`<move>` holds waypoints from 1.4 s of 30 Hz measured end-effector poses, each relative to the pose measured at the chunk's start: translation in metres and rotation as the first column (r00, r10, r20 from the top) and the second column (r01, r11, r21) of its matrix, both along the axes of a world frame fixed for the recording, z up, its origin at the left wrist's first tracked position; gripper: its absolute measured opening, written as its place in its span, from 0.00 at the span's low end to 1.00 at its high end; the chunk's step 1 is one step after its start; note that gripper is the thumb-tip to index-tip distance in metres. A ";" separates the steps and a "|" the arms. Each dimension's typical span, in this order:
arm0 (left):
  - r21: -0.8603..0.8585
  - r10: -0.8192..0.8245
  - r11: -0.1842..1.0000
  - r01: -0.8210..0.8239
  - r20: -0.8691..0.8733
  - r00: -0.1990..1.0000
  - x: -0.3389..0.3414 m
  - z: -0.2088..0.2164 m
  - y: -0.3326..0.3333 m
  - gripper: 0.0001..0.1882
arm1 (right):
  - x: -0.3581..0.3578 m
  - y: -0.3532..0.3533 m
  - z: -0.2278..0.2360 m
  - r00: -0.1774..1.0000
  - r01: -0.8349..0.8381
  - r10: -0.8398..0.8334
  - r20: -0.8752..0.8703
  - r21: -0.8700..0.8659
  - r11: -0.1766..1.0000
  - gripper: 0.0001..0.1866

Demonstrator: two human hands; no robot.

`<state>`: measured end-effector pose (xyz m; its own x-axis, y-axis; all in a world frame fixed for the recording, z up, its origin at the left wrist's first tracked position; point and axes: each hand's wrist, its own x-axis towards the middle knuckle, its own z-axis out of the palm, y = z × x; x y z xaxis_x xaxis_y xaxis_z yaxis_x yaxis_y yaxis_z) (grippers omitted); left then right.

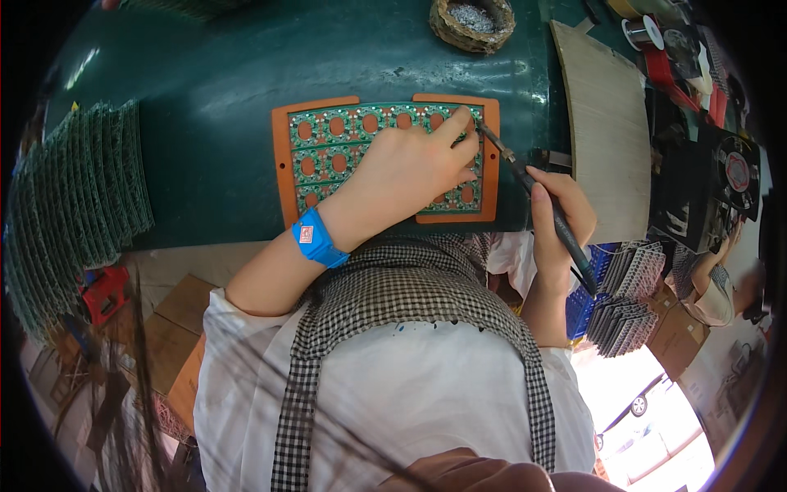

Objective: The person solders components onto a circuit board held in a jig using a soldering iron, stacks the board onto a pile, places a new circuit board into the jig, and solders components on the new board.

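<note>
A green circuit board panel with rows of ring-shaped boards lies in an orange tray on the green table. Across it reaches my left hand, a blue wristband on its wrist. Its fingers are bent and drawn together over the panel's upper right corner; what they pinch, if anything, is too small to make out. My right hand grips a soldering iron like a pen, right of the tray. The iron's tip points up and left, close to my left fingertips at that corner.
Stacked circuit panels stand at the left. A round bowl with grey bits sits at the far side. On the right are a pale board, a wire spool and blue crates. Another person's arm shows at far right.
</note>
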<state>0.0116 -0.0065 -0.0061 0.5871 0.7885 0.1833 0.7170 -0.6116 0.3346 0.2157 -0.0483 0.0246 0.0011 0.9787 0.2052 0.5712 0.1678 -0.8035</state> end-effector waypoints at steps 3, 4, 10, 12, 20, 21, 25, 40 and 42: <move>-0.026 -0.010 1.000 0.009 -0.008 1.000 -0.001 -0.001 -0.001 0.21 | 0.000 -0.007 0.000 0.999 0.025 -0.027 0.020 0.067 0.997 0.09; -0.032 -0.017 0.999 0.017 0.006 1.000 -0.001 -0.002 -0.001 0.21 | 0.001 -0.009 0.000 0.998 0.053 -0.057 0.034 0.121 0.991 0.09; 0.004 -0.011 1.000 0.011 0.032 0.999 0.000 -0.007 0.000 0.21 | 0.016 -0.034 0.003 0.963 0.260 -0.246 -0.112 0.135 0.956 0.10; 0.015 -0.004 1.000 0.004 0.039 0.999 0.000 -0.006 -0.002 0.20 | 0.018 -0.044 0.008 0.955 0.286 -0.271 -0.123 0.123 0.950 0.10; -0.117 0.202 0.979 -0.169 0.385 0.901 -0.011 0.005 -0.021 0.08 | 0.013 -0.022 0.012 0.926 0.347 -0.331 -0.181 0.066 0.935 0.10; -0.111 0.202 0.979 -0.173 0.383 0.901 -0.016 0.006 -0.027 0.08 | 0.004 -0.007 0.012 0.946 0.306 -0.282 -0.160 0.158 0.939 0.11; -0.353 0.355 0.917 -0.186 0.509 0.784 -0.029 0.016 -0.046 0.06 | -0.024 0.048 0.000 0.970 0.014 -0.149 0.192 0.567 0.824 0.14; -0.232 0.237 0.961 -0.152 0.403 0.884 0.008 0.014 -0.020 0.08 | 0.030 -0.049 -0.010 0.944 0.267 -0.255 -0.209 0.031 0.963 0.10; -0.286 0.208 0.951 -0.116 0.316 0.926 0.011 0.014 -0.017 0.09 | 0.031 -0.052 -0.013 0.952 0.210 -0.184 -0.244 0.083 0.974 0.09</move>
